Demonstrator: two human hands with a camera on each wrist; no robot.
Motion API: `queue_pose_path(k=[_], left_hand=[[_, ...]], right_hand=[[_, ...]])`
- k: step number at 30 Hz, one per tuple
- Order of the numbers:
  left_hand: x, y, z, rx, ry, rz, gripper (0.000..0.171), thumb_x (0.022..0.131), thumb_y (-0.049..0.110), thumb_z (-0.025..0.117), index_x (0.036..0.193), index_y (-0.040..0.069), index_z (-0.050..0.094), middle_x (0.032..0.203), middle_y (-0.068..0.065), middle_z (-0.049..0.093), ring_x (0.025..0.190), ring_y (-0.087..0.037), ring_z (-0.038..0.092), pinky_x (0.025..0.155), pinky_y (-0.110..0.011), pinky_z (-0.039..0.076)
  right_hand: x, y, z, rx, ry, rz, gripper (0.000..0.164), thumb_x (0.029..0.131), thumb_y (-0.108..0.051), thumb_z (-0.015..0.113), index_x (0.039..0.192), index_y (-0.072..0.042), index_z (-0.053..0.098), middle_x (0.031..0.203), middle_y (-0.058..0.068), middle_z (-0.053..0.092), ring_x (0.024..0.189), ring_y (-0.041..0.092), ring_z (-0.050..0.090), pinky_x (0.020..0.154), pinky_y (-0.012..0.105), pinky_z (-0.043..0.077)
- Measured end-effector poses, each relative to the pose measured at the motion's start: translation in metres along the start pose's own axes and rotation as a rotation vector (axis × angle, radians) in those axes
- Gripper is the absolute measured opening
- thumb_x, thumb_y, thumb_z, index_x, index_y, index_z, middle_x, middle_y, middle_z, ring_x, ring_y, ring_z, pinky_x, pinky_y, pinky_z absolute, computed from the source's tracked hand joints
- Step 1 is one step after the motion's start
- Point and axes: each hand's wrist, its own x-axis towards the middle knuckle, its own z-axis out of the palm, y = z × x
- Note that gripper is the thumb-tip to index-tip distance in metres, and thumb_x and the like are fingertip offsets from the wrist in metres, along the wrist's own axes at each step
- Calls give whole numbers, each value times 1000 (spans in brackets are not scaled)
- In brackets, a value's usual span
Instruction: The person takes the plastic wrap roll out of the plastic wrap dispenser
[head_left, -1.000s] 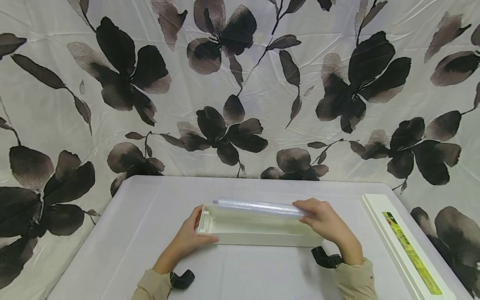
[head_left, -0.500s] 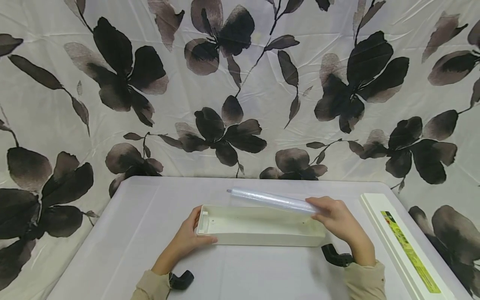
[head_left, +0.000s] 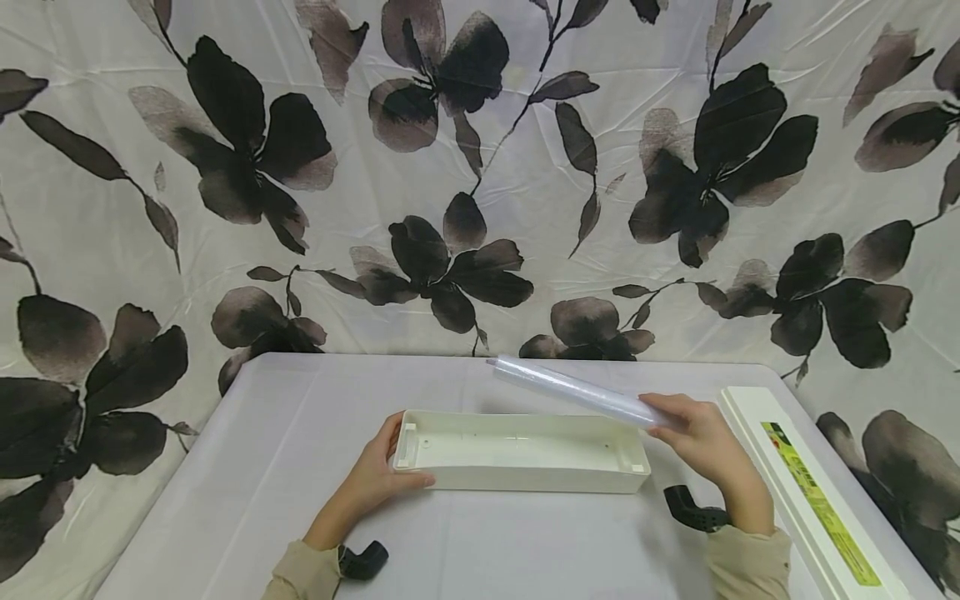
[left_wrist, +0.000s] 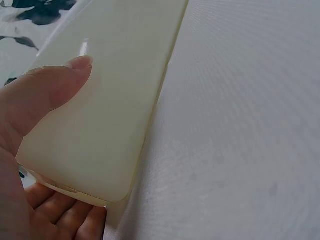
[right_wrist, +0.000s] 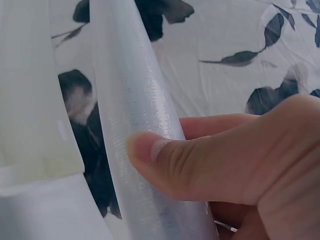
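A long off-white plastic box [head_left: 525,475], without a lid on it, stands in the middle of the table. My left hand [head_left: 378,467] grips its left end; the left wrist view has the thumb on the box's front side [left_wrist: 115,115] and the fingers round the end. Near the box's right end, my right hand [head_left: 697,437] holds a roll of clear plastic wrap [head_left: 573,389] by its right end. The roll slants up to the left, behind and above the box. In the right wrist view the thumb presses on the roll [right_wrist: 145,105], with the fingers behind it.
A long white lid [head_left: 757,417] with a yellow-green label [head_left: 821,504] lies along the table's right side. The white-covered table [head_left: 480,550] ends at the back against a cloth [head_left: 330,208] printed with dark flowers.
My right hand has lifted the wrap roll out of the box and carried it to the right, its left end rising. The left hand stays on the box.
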Motion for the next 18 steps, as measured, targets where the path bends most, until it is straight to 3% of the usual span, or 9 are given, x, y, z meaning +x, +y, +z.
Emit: queue_pose_path(k=[18], left_hand=[[-1,-1,0,-12,-5,7,98,66,23,93,147,16,38,141,-8,52,130,-28,49,106,-56,33]], right_hand=[[-14,20,-21,-99,-51,194,41,79,2,77,119,5,68,111,27,68,93,32,64,70,36,49]])
